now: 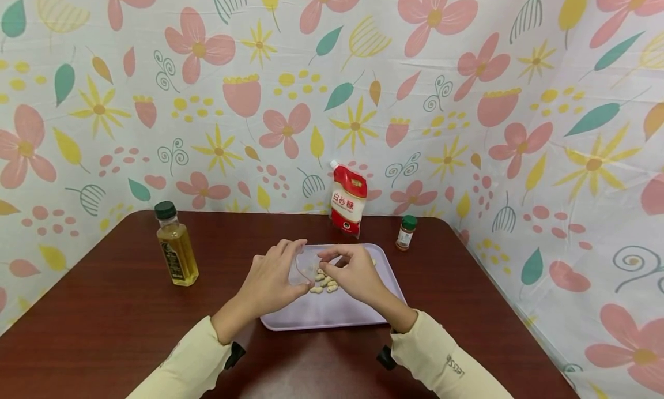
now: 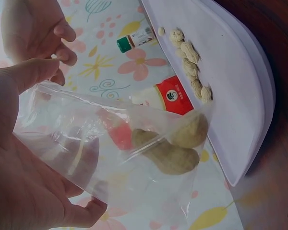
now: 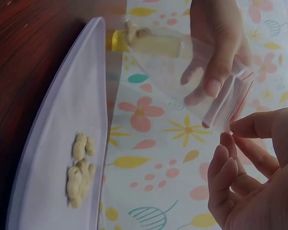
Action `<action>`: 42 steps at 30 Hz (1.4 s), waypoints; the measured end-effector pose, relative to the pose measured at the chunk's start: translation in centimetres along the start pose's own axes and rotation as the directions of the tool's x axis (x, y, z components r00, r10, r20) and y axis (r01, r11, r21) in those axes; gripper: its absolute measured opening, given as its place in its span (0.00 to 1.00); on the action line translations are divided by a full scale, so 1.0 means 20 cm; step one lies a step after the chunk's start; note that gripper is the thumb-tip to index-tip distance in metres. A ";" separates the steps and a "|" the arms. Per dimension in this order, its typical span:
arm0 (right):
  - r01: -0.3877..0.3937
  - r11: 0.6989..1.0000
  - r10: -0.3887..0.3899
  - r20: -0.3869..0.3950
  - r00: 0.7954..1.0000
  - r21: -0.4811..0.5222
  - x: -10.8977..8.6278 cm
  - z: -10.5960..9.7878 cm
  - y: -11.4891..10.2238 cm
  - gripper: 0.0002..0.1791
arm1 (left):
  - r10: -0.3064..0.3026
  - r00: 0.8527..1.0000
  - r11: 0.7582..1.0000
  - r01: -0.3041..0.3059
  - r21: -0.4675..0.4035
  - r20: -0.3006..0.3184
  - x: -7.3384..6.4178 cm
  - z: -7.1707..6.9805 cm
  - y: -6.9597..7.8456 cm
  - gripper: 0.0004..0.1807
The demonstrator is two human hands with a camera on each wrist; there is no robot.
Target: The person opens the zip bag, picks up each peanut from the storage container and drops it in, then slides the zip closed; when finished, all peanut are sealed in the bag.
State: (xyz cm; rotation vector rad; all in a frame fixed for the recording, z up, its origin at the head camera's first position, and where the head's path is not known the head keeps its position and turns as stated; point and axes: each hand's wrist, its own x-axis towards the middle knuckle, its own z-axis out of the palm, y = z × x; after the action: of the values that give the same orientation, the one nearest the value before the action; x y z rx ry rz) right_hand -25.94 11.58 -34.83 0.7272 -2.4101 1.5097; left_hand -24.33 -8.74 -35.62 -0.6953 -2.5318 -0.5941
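A clear zip bag [image 2: 93,108] with a couple of peanuts [image 2: 168,155] in its bottom hangs above the lilac tray [image 1: 321,318]. My left hand [image 1: 267,281] holds the bag near its mouth, thumb on one side and fingers on the other. At the corner of the red-lined zip edge, the thumb and fingertips of my right hand [image 1: 360,275] come together in a pinch, clearest in the right wrist view. Several loose peanuts [image 3: 79,179] lie on the tray below. The head view shows the bag only faintly between the hands.
An oil bottle [image 1: 177,252] with a dark green cap stands at the left of the brown table [image 1: 104,312]. Behind the tray are a red and white sugar pouch [image 1: 347,203] and a small green-capped jar [image 1: 406,233]. A flowered cloth [image 1: 290,99] hangs behind.
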 end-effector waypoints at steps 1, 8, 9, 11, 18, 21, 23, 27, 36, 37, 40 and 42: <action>0.002 1.000 -0.002 -0.002 1.000 -0.005 0.00 0.00 0.01 0.07 | -0.001 1.000 1.000 0.001 -0.002 0.000 0.00 0.00 0.00 0.43; -0.021 0.997 0.023 0.025 0.999 -0.072 0.01 -0.03 0.10 0.04 | -0.005 1.000 1.000 0.005 -0.002 -0.010 0.00 0.00 -0.01 0.43; -0.030 0.996 0.033 0.038 0.999 -0.084 0.01 -0.03 0.12 0.03 | -0.004 1.000 1.000 0.004 -0.004 -0.011 0.00 0.00 -0.01 0.43; -0.044 0.993 0.051 0.066 0.997 -0.106 0.01 -0.03 0.16 0.03 | 0.000 1.000 1.000 0.000 -0.008 -0.013 0.00 0.00 -0.01 0.43; -0.042 0.986 0.067 0.152 0.986 -0.163 0.00 -0.03 0.27 0.03 | 0.009 1.000 1.000 -0.010 -0.007 -0.021 -0.01 0.01 -0.02 0.43; -0.030 0.983 0.064 0.185 0.981 -0.182 0.00 -0.03 0.29 0.04 | 0.011 1.000 1.000 -0.012 -0.004 -0.029 -0.01 0.01 -0.02 0.43; -0.025 0.979 0.067 0.203 0.977 -0.204 0.01 -0.03 0.31 0.04 | 0.013 0.999 1.000 -0.013 -0.004 -0.029 -0.01 0.01 -0.02 0.43; -0.022 0.969 0.081 0.232 0.969 -0.246 0.02 -0.04 0.35 0.04 | 0.016 1.000 1.000 -0.016 -0.006 -0.022 -0.01 0.00 -0.01 0.43; -0.008 0.946 0.115 0.312 0.943 -0.323 0.03 -0.04 0.40 0.04 | -0.007 1.000 1.000 0.007 0.002 -0.011 -0.01 0.01 -0.01 0.43; -0.011 0.945 0.122 0.320 0.940 -0.328 0.03 -0.04 0.40 0.04 | -0.007 1.000 1.000 0.007 0.001 -0.011 -0.01 0.01 -0.01 0.43; -0.029 0.939 0.152 0.336 0.929 -0.343 0.03 -0.04 0.40 0.04 | -0.005 1.000 1.000 0.005 -0.002 -0.011 -0.01 0.01 -0.01 0.43; -0.047 0.933 0.178 0.344 0.922 -0.358 0.03 -0.04 0.40 0.05 | -0.001 1.000 1.000 0.001 -0.003 -0.013 -0.01 0.01 -0.01 0.43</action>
State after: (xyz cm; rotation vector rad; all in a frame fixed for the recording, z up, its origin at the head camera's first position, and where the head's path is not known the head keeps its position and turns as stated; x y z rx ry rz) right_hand -30.67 14.97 -40.54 0.8681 -2.9400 1.0036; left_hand -24.25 -8.88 -35.96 -0.6892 -2.5198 -0.6016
